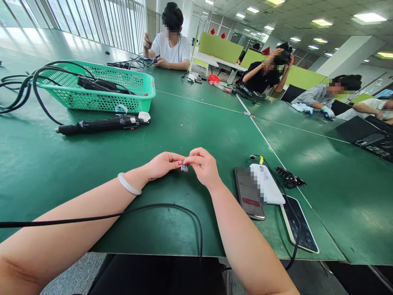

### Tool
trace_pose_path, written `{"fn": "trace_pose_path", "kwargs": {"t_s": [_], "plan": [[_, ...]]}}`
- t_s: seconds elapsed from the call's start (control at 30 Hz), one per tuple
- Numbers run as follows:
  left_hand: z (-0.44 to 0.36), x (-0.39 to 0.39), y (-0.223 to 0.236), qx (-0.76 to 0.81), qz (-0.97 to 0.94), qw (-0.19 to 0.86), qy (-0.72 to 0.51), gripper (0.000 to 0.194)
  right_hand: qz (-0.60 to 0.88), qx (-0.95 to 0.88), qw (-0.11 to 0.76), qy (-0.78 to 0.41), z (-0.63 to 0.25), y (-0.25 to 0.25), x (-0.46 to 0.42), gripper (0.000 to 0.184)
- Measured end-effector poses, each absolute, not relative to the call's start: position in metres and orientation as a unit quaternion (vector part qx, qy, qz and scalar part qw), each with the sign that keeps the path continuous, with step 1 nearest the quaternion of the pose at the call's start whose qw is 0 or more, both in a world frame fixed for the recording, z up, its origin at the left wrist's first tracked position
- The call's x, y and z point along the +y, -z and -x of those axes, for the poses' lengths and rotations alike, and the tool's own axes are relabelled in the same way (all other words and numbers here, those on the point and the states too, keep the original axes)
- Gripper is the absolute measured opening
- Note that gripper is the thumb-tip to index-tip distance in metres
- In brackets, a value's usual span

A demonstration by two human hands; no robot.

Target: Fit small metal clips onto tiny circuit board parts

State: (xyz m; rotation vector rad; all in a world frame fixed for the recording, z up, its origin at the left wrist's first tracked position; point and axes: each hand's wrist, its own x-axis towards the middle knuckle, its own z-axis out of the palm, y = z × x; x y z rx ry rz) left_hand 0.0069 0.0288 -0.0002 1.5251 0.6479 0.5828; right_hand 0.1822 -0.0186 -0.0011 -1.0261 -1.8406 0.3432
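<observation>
Between the fingertips of both hands is a small grey metallic part (184,167), too small and too covered to name its kind. My left hand (164,164), with a pale bangle on its wrist, pinches it from the left. From the right, my right hand (202,166) grips it with thumb and forefinger, the other fingers curled. Both hands are above the green table (123,151), close to its near edge. A black cable (147,205) crosses over my left forearm and bends down past the table edge.
A turquoise basket (107,98) with cables stands at the far left. Before it lies a black electric screwdriver (101,125). To my right are a dark phone (250,196), a white power bank (273,192), another phone (301,225) and a black hair clip (290,178). Several people sit beyond.
</observation>
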Motion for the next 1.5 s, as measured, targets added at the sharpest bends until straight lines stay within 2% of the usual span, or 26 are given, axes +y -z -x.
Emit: {"fn": "trace_pose_path", "kwargs": {"t_s": [0.13, 0.27, 0.4, 0.5, 0.73, 0.83, 1.0, 1.1, 1.23, 1.5], "plan": [[-0.009, 0.028, 0.001, 0.303, -0.642, 0.646, -0.279, 0.022, 0.442, -0.736, 0.495, -0.137, -0.181, 0.0, -0.019, 0.023], [-0.01, 0.032, 0.004, 0.36, -0.563, 0.649, -0.364, 0.03, 0.497, -0.701, 0.497, -0.123, -0.18, 0.0, -0.02, 0.019], [-0.01, 0.038, 0.007, 0.418, -0.481, 0.632, -0.442, 0.027, 0.537, -0.75, 0.347, -0.171, -0.173, 0.006, -0.021, 0.009], [-0.011, 0.039, 0.007, 0.429, -0.465, 0.626, -0.455, 0.022, 0.52, -0.8, 0.243, -0.174, -0.163, 0.011, -0.02, 0.016], [-0.013, 0.037, 0.006, 0.443, -0.484, 0.608, -0.446, 0.015, 0.526, -0.816, 0.208, -0.121, -0.146, 0.015, -0.016, 0.014], [-0.014, 0.036, 0.006, 0.448, -0.499, 0.6, -0.436, 0.013, 0.524, -0.804, 0.245, -0.136, -0.151, 0.012, -0.016, 0.015], [-0.013, 0.035, 0.007, 0.434, -0.527, 0.598, -0.419, 0.015, 0.546, -0.686, 0.427, -0.224, -0.161, 0.01, -0.018, 0.012], [-0.013, 0.034, 0.006, 0.415, -0.552, 0.596, -0.411, 0.023, 0.553, -0.599, 0.496, -0.298, -0.163, 0.012, -0.016, 0.014], [-0.012, 0.033, 0.004, 0.397, -0.584, 0.591, -0.391, 0.032, 0.557, -0.549, 0.521, -0.341, -0.162, 0.013, -0.014, 0.022], [-0.011, 0.031, 0.002, 0.388, -0.601, 0.584, -0.384, 0.03, 0.586, -0.556, 0.524, -0.27, -0.162, 0.009, -0.015, 0.018]]}}
